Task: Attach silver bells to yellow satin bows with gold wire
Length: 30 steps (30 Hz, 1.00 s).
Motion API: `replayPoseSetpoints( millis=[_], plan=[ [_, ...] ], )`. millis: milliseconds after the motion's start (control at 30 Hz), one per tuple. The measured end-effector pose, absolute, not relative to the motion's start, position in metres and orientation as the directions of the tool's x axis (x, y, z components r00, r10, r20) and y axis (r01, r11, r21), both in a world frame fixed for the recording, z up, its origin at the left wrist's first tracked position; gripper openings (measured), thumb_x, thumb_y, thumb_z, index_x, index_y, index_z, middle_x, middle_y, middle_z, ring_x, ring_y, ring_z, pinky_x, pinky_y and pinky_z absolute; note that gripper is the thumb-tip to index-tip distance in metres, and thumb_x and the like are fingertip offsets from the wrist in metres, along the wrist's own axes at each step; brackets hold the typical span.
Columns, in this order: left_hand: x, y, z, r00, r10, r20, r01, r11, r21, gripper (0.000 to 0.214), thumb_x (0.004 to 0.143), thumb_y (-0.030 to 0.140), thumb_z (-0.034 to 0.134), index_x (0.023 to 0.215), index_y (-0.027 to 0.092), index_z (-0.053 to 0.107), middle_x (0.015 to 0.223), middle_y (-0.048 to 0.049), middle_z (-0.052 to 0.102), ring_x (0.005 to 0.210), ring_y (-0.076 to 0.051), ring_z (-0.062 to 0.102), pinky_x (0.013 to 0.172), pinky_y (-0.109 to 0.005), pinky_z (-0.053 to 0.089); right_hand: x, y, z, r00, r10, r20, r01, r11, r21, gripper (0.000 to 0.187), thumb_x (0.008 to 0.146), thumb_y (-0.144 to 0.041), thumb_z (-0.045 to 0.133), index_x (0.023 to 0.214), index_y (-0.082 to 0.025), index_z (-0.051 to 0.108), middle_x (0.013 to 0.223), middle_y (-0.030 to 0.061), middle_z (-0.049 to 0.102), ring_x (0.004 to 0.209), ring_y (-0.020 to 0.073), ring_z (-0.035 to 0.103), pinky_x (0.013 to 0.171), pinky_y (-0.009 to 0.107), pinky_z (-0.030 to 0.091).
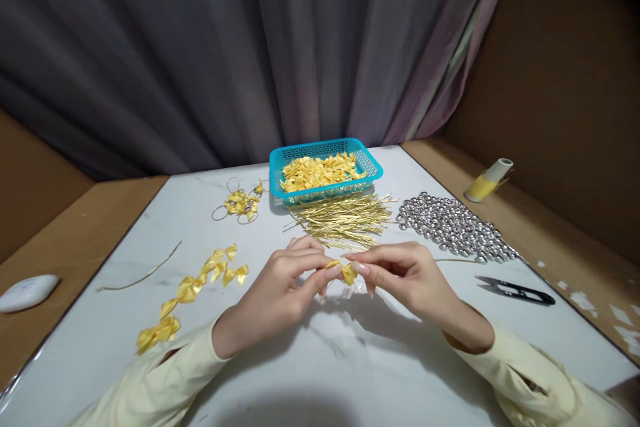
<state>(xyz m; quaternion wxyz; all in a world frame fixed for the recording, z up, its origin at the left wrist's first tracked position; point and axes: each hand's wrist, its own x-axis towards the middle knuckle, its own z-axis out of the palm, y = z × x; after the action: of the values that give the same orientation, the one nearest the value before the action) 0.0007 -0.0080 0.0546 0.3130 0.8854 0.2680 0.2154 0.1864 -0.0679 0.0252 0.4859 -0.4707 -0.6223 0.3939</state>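
Observation:
My left hand (283, 283) and my right hand (400, 273) meet above the middle of the white table (350, 360). Between their pinched fingertips sits a small yellow ribbon bow (344, 271); both hands grip it. Behind the hands lies a heap of thin gold wire ties (345, 217). To the left, a string of yellow bows (200, 283) runs across the table. A single gold wire (143, 273) lies further left.
A turquoise basket (325, 152) of yellow bows stands at the back. Finished bows with wire loops (241, 203) lie left of it. Silver bells (453, 227) are heaped on the right, with black snips (515, 290) nearer. A yellow ribbon spool (487, 181) and a white object (27, 291) rest on the wooden edges.

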Motion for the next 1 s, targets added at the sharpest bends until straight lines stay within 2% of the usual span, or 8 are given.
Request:
replayPoseSetpoints(
  millis=[200,367,567,633,700,800,867,1000],
  plan=[
    [0.001,-0.006,0.047,0.759,0.463,0.458,0.281,-0.867,0.412,0.017,0.085,0.014,0.046,0.074,0.016,0.059,0.06,-0.0014,0.054,0.07,-0.016,0.045,0.07,-0.032,0.037,0.187,-0.07,0.026,-0.152,0.954,0.259,0.271,0.292,-0.917,0.025,0.082,-0.025,0.054,0.101,-0.015,0.066,0.056,0.0001,0.057,0.047,0.0067,0.043,0.044,0.02,0.034],
    [-0.003,0.0,0.043,0.693,0.314,0.649,0.344,-0.935,0.085,0.015,0.082,0.008,0.046,0.087,0.015,0.059,0.062,-0.0031,0.059,0.074,-0.019,0.049,0.071,-0.034,0.037,0.191,-0.068,0.03,-0.13,0.988,0.082,-0.014,0.08,-0.997,0.035,0.082,-0.029,0.055,0.115,-0.018,0.053,0.062,-0.0021,0.055,0.042,0.0043,0.04,0.039,0.017,0.032],
    [-0.008,0.005,0.047,0.644,0.106,0.758,0.392,-0.896,-0.208,0.023,0.078,0.006,0.051,0.096,0.017,0.06,0.07,-0.0046,0.067,0.073,-0.02,0.055,0.07,-0.034,0.035,0.19,-0.061,0.033,-0.287,0.957,-0.052,-0.277,-0.135,-0.951,0.026,0.082,-0.03,0.053,0.105,-0.019,0.052,0.114,0.0106,0.054,0.04,0.0021,0.052,0.028,0.014,0.034],
    [-0.008,0.004,0.049,0.62,0.116,0.776,0.387,-0.906,-0.173,0.023,0.077,0.006,0.051,0.096,0.017,0.06,0.07,-0.0043,0.067,0.072,-0.02,0.054,0.07,-0.034,0.035,0.186,-0.058,0.035,-0.36,0.931,-0.058,-0.3,-0.174,-0.938,0.026,0.083,-0.029,0.052,0.107,-0.018,0.051,0.12,0.013,0.051,0.04,0.0028,0.055,0.026,0.014,0.033],
    [-0.008,0.001,0.051,0.586,0.205,0.784,0.37,-0.928,-0.034,0.02,0.078,0.004,0.051,0.09,0.017,0.06,0.069,-0.0036,0.065,0.069,-0.018,0.051,0.069,-0.033,0.036,0.181,-0.055,0.036,-0.391,0.918,-0.067,-0.289,-0.192,-0.938,0.03,0.083,-0.03,0.053,0.111,-0.018,0.05,0.114,0.0124,0.056,0.037,0.0029,0.054,0.024,0.013,0.03],
    [-0.006,-0.002,0.054,0.53,0.383,0.757,0.293,-0.92,0.26,0.016,0.079,0.004,0.051,0.085,0.017,0.06,0.065,-0.0022,0.06,0.065,-0.015,0.047,0.064,-0.03,0.038,0.173,-0.052,0.038,-0.403,0.913,-0.069,-0.238,-0.177,-0.955,0.037,0.083,-0.032,0.054,0.117,-0.018,0.049,0.082,0.0042,0.065,0.029,0.0013,0.047,0.022,0.013,0.021],
    [-0.005,-0.004,0.056,0.509,0.464,0.725,0.239,-0.885,0.399,0.014,0.08,0.006,0.052,0.083,0.017,0.06,0.064,-0.0014,0.057,0.063,-0.014,0.045,0.061,-0.028,0.039,0.168,-0.05,0.04,-0.391,0.918,-0.066,-0.212,-0.159,-0.964,0.037,0.082,-0.034,0.055,0.115,-0.018,0.052,0.059,-0.0032,0.06,0.025,0.0005,0.041,0.022,0.013,0.015],
    [-0.003,-0.005,0.058,0.499,0.511,0.7,0.171,-0.85,0.499,0.014,0.081,0.007,0.053,0.081,0.018,0.062,0.062,-0.0001,0.056,0.062,-0.013,0.044,0.06,-0.027,0.039,0.161,-0.051,0.043,-0.353,0.935,-0.029,-0.22,-0.112,-0.969,0.03,0.081,-0.036,0.056,0.106,-0.018,0.057,0.056,-0.0054,0.057,0.022,-0.0008,0.037,0.023,0.013,0.013]
  ],
)
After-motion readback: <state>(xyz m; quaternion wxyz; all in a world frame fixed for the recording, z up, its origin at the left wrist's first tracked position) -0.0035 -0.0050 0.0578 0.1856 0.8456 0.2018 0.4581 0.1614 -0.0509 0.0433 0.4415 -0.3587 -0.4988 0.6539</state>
